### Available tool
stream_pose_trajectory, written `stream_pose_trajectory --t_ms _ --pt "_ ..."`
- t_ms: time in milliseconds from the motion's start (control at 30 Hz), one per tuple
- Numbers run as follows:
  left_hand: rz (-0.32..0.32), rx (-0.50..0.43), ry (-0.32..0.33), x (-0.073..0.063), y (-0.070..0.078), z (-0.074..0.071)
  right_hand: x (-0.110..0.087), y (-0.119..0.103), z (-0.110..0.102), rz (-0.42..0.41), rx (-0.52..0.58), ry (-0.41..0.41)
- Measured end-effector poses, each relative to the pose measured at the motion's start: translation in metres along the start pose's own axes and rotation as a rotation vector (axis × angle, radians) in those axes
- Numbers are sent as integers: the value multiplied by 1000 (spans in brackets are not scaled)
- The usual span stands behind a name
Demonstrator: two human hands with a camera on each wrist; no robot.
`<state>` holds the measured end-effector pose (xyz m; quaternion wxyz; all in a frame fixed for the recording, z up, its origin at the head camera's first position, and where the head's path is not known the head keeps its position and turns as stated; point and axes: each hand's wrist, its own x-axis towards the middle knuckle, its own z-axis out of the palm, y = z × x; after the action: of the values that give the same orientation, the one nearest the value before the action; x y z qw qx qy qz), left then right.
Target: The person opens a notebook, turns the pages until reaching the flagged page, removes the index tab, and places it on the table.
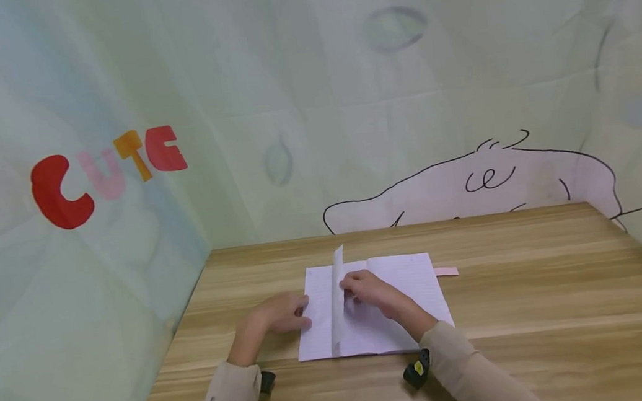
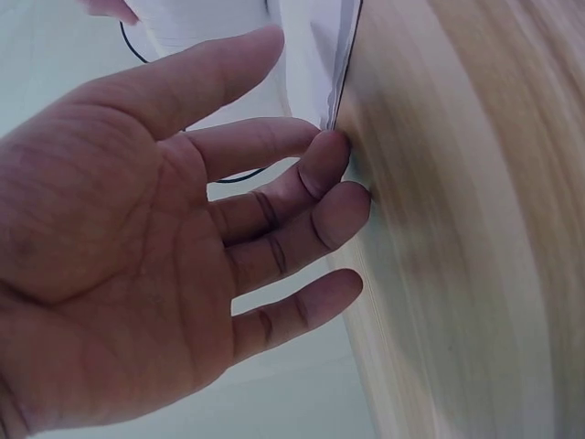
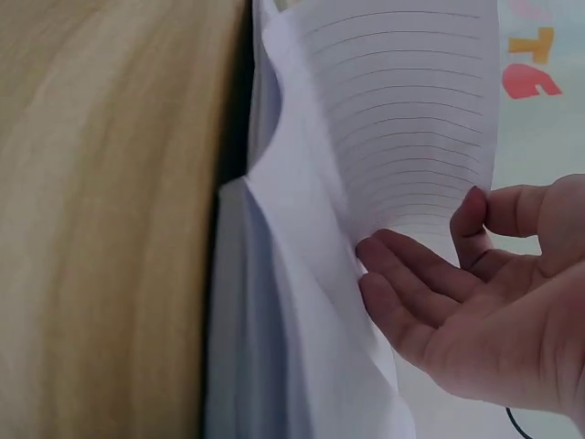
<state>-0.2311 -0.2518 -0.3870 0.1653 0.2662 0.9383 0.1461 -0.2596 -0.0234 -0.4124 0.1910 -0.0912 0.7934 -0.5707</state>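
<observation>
An open lined notebook lies on the wooden table in front of me. One of its pages stands up from the left half, slightly curved. My right hand pinches that page by its edge between thumb and index finger; in the right wrist view the ruled sheet bends upward above the other fingers. At the notebook's left edge is my left hand, its fingers loosely bent. In the left wrist view the palm of the left hand shows, holding nothing, fingertips by the notebook's edge and the tabletop.
A pink strip sticks out past the notebook's right side onto the table. Behind the table hangs a pale printed curtain with coloured letters and a line drawing. A black device sits at my right wrist.
</observation>
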Motion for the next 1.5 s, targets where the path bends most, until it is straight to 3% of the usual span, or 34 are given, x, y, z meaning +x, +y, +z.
stream_pose_trajectory --t_ms 267,467,667,767,933,1333,1500 --pt "17 39 -11 -2 1 -3 5 1 12 -102 -79 -26" --pt "-48 -27 -29 -3 2 -4 7 0 20 -168 -197 -92" --pt "63 -165 0 0 4 -3 9 1 29 -170 -242 -125" --pt "72 -205 1 1 7 -3 9 0 31 -175 -236 -119" --pt "75 -189 21 1 8 -3 8 -1 32 -168 -258 -107" --pt "21 -136 9 6 7 0 4 9 4 -158 -361 -27" --pt "-32 -179 31 7 9 5 -1 19 -17 -157 -383 46"
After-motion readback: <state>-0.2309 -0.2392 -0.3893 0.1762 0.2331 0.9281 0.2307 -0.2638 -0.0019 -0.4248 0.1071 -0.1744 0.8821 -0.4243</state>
